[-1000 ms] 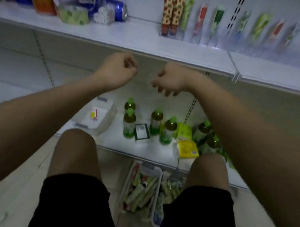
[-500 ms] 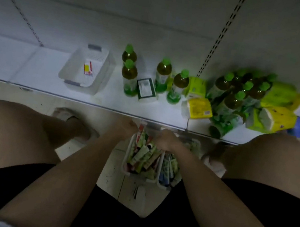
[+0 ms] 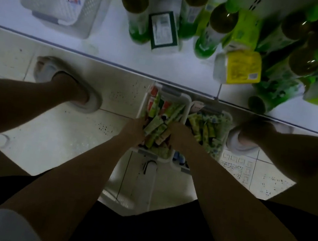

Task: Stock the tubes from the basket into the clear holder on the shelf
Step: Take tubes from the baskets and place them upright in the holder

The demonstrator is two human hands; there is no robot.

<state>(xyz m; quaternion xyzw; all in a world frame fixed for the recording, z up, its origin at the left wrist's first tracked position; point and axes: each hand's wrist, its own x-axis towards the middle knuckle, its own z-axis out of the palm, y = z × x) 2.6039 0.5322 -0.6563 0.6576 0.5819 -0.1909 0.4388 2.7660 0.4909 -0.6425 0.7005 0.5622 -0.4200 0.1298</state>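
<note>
Two white baskets stand side by side on the floor between my feet. The left basket (image 3: 167,93) holds several green, red and cream tubes (image 3: 156,125) lying in a heap. My left hand (image 3: 134,129) reaches into its left side and my right hand (image 3: 177,133) into its right side. Both touch the tubes. The backs of the hands hide the fingers, so the hold is unclear. The right basket (image 3: 227,118) is full of green tubes (image 3: 207,130). The clear holder is out of view.
The low white shelf (image 3: 110,51) runs just beyond the baskets. On it are an almost empty white basket (image 3: 47,6), several green-capped bottles (image 3: 134,3), a dark green box (image 3: 163,30) and yellow packs (image 3: 239,67). My feet in pale slippers (image 3: 86,103) flank the baskets.
The view has tipped down from the upper shelf to the floor. Both hands dropped from chest height and now sit deeper in the left basket of tubes.
</note>
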